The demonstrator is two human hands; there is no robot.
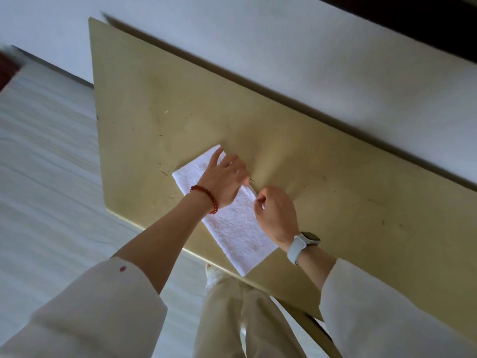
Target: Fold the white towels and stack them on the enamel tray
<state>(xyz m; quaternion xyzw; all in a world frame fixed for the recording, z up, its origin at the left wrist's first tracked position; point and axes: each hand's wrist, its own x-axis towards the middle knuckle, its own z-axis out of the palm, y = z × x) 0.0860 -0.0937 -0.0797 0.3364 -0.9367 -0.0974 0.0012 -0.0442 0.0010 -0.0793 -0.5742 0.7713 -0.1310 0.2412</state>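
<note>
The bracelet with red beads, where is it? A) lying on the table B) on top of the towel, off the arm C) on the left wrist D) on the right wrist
C: the red bead bracelet sits round the wrist of the left hand, which rests on the white towel; the right hand's wrist wears a white watch instead.

We have one head-worn view, looking steeply down from close above the table, whose far edge runs toward four o'clock.
</note>
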